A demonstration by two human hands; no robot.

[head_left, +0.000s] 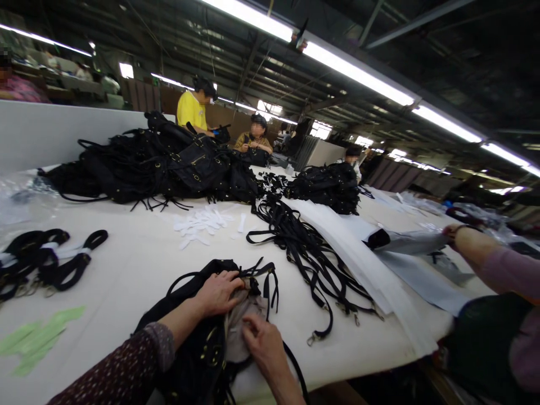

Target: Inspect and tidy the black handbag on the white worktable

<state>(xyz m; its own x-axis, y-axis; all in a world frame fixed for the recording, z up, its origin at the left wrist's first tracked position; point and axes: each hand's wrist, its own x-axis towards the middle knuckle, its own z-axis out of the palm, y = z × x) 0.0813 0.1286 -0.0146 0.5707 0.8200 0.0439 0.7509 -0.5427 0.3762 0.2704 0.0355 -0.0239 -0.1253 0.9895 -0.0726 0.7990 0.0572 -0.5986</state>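
A black handbag [198, 360] with gold studs lies on the white table [139, 264] right in front of me, its mouth open to a grey lining [240, 332]. My left hand [217, 292] rests on the bag's upper edge and holds it down. My right hand [261, 340] pinches the grey lining at the opening. Thin black straps [270, 281] from the bag trail over the table beside my hands.
A large heap of black bags [160, 163] fills the far left, a smaller one [329, 185] the far right. Loose black straps [312, 253], white paper pieces [202, 222], white sheets [363, 259] and bundled handles [42, 259] lie around. A co-worker's arm [485, 247] reaches in at right; other people sit at the back.
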